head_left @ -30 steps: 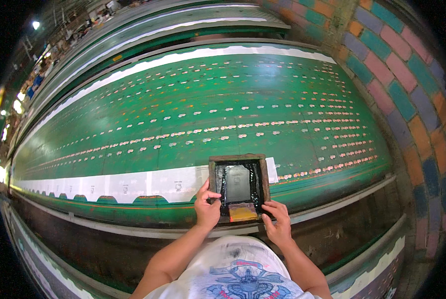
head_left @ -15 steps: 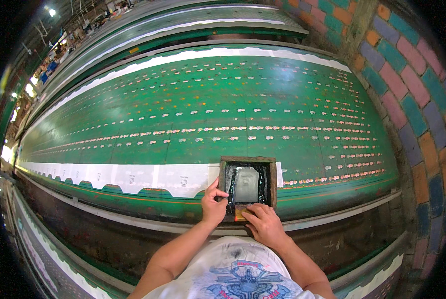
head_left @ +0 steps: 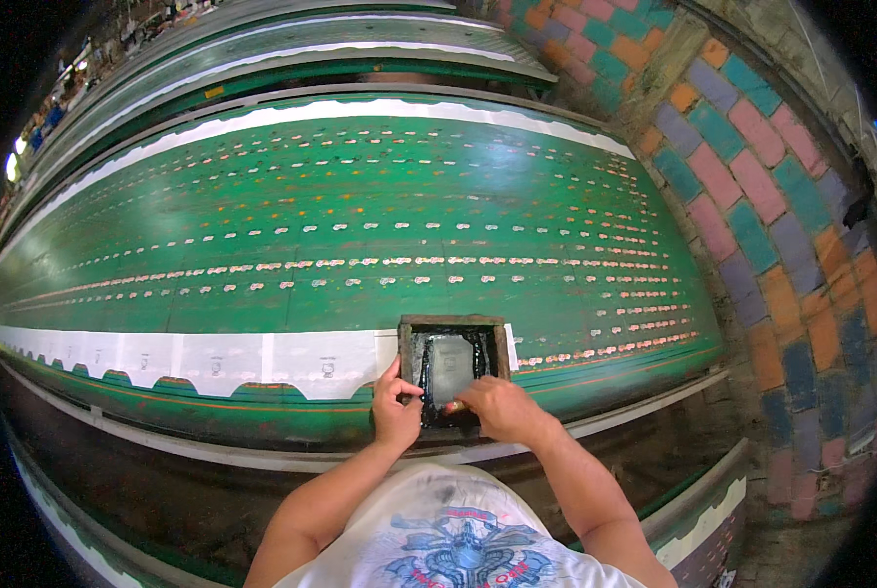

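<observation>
A small screen-printing frame (head_left: pixel 453 320) with dark, ink-stained wooden sides lies on the near edge of a long green printing table (head_left: pixel 360 314). Black ink lines the inner sides around its pale mesh window (head_left: pixel 451 363). My left hand (head_left: pixel 395 410) is closed on the frame's left side, thumb and fingers bent over the rail. Over the lower right part of the frame, my right hand (head_left: pixel 500 408) has its fingers curled around what looks like a small squeegee (head_left: pixel 453 406). Only a yellowish bit of that shows by the fingertips; my hand hides the rest.
A row of white pieces (head_left: pixel 178 361) with small printed marks runs left from the frame. Many small printed patches dot the table. A white strip (head_left: pixel 360 110) follows its far edge. More long tables stand beyond, and a multicoloured block wall (head_left: pixel 752 186) rises at the right.
My right hand has moved up from the frame's lower rail to over the mesh, and the yellow-orange piece there went with it. My left hand keeps its hold. The whole view has shifted.
</observation>
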{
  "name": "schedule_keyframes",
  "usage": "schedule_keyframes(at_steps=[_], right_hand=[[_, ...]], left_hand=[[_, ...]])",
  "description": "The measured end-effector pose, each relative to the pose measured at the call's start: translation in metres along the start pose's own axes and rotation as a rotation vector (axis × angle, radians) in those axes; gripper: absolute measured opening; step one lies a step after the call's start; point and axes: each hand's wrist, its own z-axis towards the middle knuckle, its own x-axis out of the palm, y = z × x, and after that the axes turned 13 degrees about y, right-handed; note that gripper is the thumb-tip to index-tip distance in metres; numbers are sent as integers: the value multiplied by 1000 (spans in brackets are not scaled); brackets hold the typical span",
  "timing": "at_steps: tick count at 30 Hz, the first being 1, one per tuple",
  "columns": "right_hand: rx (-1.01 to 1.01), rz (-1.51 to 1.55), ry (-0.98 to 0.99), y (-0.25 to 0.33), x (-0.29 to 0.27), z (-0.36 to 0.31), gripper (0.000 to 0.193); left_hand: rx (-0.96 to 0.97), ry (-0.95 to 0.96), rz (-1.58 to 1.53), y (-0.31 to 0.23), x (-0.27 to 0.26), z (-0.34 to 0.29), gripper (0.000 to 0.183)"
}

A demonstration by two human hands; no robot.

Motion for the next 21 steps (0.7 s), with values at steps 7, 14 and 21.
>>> schedule_keyframes(at_steps=[7,14,21], right_hand=[[4,60,-274,-37,-22,61,36],[37,46,-404,-48,-19,88,40],[6,-15,-341,-18,2,57,49]], left_hand=[[30,19,43,-3,-1,1,22],[79,19,63,-1,-5,0,22],[52,11,65,1,-4,-1,21]])
